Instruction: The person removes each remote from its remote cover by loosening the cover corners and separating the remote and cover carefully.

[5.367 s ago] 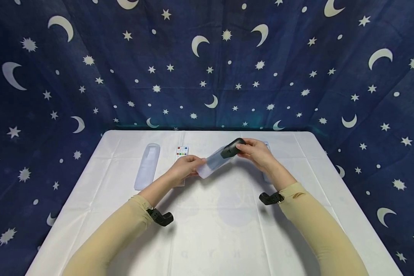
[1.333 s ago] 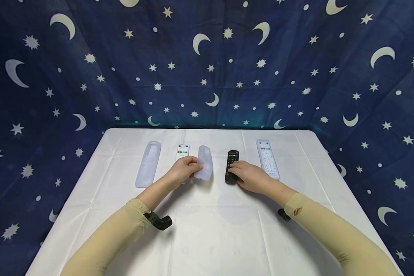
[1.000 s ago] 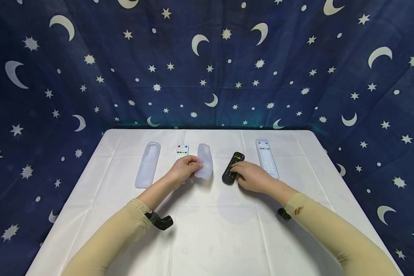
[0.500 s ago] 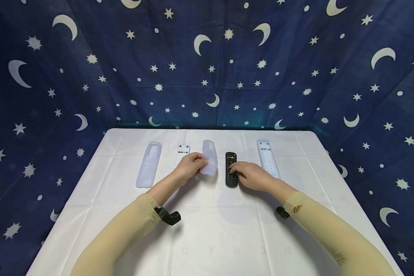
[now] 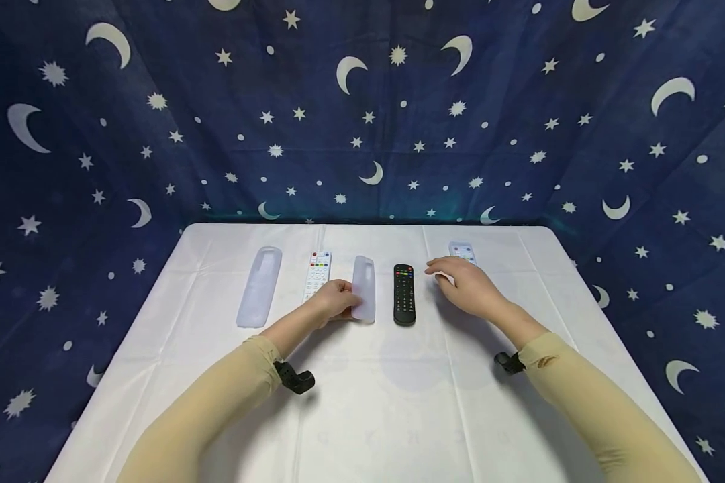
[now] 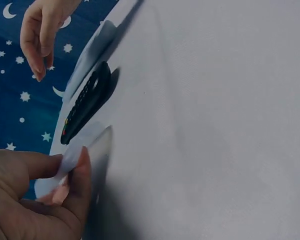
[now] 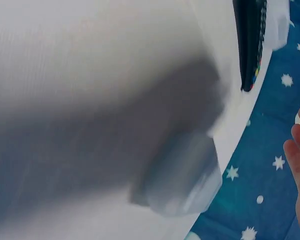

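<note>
My left hand (image 5: 333, 301) pinches a translucent silicone remote cover (image 5: 365, 288) between thumb and fingers, low over the table just left of the black remote control (image 5: 404, 295). In the left wrist view the thumb and fingers hold the edge of the cover (image 6: 72, 159). The black remote lies flat, bare, buttons up. My right hand (image 5: 468, 285) is raised right of it with nothing in its grasp, fingers loosely extended. It hides most of a white remote in a clear cover (image 5: 462, 251). A white remote (image 5: 317, 274) lies partly behind my left hand.
Another translucent cover (image 5: 260, 287) lies flat at the left of the white-covered table (image 5: 362, 409). A dark blue curtain (image 5: 362, 114) with moons and stars hangs behind the table's far edge.
The black remote came out of its cover and was laid down. My right hand has let go of it and moved right. My left hand lowered the cover beside it.
</note>
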